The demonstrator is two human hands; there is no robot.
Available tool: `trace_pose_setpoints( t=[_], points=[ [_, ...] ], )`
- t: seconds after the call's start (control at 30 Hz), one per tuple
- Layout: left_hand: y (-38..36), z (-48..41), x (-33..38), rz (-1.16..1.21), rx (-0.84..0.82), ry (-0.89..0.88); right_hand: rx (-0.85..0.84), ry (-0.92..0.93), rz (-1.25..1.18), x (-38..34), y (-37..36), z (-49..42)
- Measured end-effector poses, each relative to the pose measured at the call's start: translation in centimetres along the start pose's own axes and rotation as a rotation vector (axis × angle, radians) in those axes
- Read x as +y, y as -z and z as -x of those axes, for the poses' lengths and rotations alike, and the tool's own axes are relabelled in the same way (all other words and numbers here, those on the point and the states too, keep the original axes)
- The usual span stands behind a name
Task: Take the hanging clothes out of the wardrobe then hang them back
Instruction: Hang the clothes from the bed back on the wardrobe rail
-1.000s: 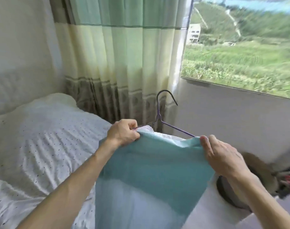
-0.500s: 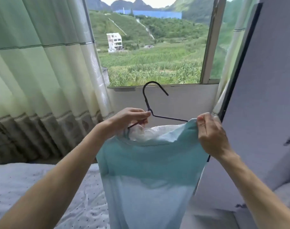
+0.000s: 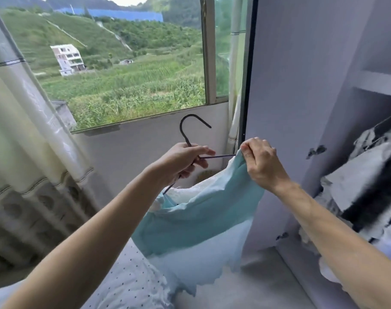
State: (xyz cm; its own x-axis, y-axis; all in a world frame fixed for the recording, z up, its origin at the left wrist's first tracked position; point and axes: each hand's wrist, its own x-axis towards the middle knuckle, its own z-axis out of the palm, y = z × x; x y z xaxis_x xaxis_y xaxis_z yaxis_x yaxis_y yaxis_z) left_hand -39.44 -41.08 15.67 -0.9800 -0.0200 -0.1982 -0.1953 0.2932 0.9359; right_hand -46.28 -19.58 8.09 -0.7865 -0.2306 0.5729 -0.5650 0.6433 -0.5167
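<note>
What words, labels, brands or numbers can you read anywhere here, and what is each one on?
None: no text can be read in this view.
The teal garment, wire hanger, wardrobe and curtain show no print.
White building outside: too far away to show any sign.
Yellowish patch behind the garment: too blurred to tell whether it bears writing.

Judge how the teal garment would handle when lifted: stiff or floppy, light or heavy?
Probably floppy: the teal garment sags in folds between the wire hanger and the right hand pinching its corner. Likely light: a pinch and thin wire carry it.
</note>
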Motion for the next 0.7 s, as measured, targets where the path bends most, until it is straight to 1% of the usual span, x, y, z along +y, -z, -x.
trace_pose_setpoints(
  t=[0.07, 0.1, 0.23, 0.37, 0.4, 0.43, 0.5, 0.6, 0.63, 0.7],
  points=[
    [-1.0, -0.8, 0.4, 0.056, -0.06, -0.001, 0.011, -0.002, 0.007, 1.1, 0.4, 0.1],
    [-1.6, -1.3, 0.6, 0.089, -0.106, 0.003, -0.002, -0.031, 0.015, 1.8, 0.7, 0.2],
    [-4.9, -3.3, 1.2, 0.229, -0.293, 0.019, -0.103, -0.238, 0.154, 5.4, 2.3, 1.8],
    [-8.5, -5.3, 1.6, 0.16, -0.463, -0.011, -0.215, -0.406, 0.161, 7.7, 5.1, 4.5],
    [-9.1, -5.7, 1.7, 0.159, -0.482, -0.018, -0.235, -0.435, 0.152, 7.9, 5.8, 4.9],
    [-9.6, -6.0, 1.7, 0.175, -0.481, -0.032, -0.243, -0.462, 0.143, 7.8, 6.3, 5.2],
    [-11.9, -6.9, 2.2, 0.231, -0.462, -0.045, -0.181, -0.55, 0.117, 8.3, 8.0, 6.3],
    [-15.7, -7.7, 2.6, 0.317, -0.384, -0.051, -0.07, -0.641, -0.064, 8.1, 10.0, 8.5],
    [-17.1, -7.8, 2.5, 0.345, -0.373, -0.046, -0.071, -0.656, -0.098, 7.9, 10.4, 9.4],
    [-19.8, -7.9, 2.2, 0.382, -0.368, -0.033, -0.143, -0.663, -0.083, 7.5, 11.0, 11.2]
  ],
)
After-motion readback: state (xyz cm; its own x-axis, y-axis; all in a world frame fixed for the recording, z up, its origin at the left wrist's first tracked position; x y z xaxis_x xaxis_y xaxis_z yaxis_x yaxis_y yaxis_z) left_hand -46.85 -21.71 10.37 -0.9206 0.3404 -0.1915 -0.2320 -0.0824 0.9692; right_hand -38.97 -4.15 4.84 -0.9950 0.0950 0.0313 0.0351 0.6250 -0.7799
